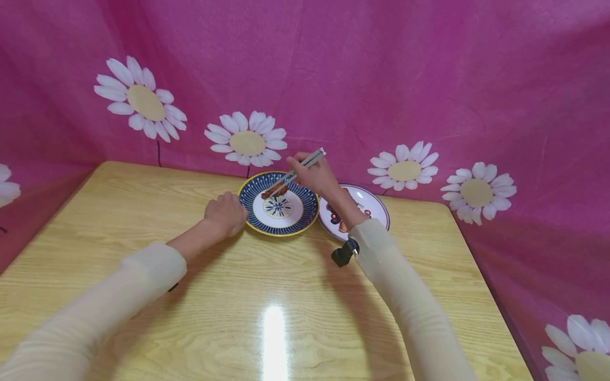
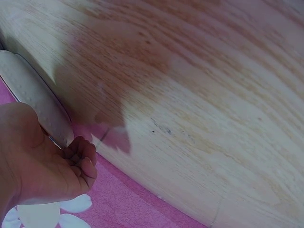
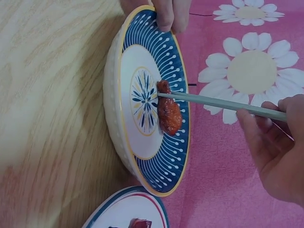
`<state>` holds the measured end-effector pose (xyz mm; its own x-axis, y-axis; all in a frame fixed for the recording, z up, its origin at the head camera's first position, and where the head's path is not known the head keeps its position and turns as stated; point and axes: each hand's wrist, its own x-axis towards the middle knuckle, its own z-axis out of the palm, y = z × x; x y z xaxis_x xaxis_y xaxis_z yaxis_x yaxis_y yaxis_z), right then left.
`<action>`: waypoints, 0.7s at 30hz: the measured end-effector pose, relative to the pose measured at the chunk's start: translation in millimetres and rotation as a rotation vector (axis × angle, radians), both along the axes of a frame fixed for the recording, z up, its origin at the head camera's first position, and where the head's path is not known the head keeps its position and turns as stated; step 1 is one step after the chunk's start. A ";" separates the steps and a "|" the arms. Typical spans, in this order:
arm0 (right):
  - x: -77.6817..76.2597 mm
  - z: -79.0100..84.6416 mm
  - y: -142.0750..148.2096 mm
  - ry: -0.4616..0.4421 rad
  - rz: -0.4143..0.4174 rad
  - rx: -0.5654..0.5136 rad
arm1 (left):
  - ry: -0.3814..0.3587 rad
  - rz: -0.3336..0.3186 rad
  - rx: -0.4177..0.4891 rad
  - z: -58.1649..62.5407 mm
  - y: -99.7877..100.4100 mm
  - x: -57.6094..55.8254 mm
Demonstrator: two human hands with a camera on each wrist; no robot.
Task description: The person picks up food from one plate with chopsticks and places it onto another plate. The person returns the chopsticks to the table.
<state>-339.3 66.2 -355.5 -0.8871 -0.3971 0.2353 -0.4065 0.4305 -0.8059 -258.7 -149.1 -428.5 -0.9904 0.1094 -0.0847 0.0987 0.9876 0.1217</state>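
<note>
A deep blue-and-white patterned plate (image 1: 286,229) with a yellow rim stands on the table. My left hand (image 1: 226,214) grips its left rim, and fingertips (image 3: 164,16) lie over that edge in the right wrist view. My right hand (image 1: 316,174) holds grey chopsticks (image 1: 307,160) above the plate's far right side. Their tips meet a glazed red-brown chicken wing (image 3: 169,115) that lies over the plate's inner side. In the left wrist view the left hand (image 2: 47,161) shows curled fingers beside the plate's pale outer wall (image 2: 33,85).
A white plate (image 1: 378,206) with a dark rim stands just right of the patterned one, partly under my right forearm. Several dark red and brown food pieces (image 1: 343,226) lie on it. A pink curtain (image 1: 333,79) with white flowers hangs behind the wooden table (image 1: 214,307).
</note>
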 end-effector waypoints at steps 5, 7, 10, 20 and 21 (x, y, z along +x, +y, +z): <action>0.4 -4.7 1.5 -0.066 -0.057 -0.096 | -0.005 -0.008 -0.008 -0.5 0.0 -0.6; -0.2 -7.0 2.3 -0.095 -0.094 -0.139 | -0.010 -0.011 -0.012 -0.2 0.1 -0.6; -0.6 -9.9 4.6 -0.107 -0.147 -0.195 | -0.013 -0.006 -0.007 0.3 0.0 -1.0; 7.0 -20.5 19.0 -0.093 -0.266 -0.287 | -0.011 -0.007 -0.004 -1.1 -1.0 -2.0; 7.9 -21.6 20.8 -0.103 -0.276 -0.307 | -0.009 -0.008 -0.002 -1.0 -0.9 -2.1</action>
<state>-331.4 86.9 -377.1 -0.9753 -0.0669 0.2105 -0.2206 0.2453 -0.9440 -260.8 -150.1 -429.5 -0.9886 0.1171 -0.0942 0.1054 0.9870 0.1211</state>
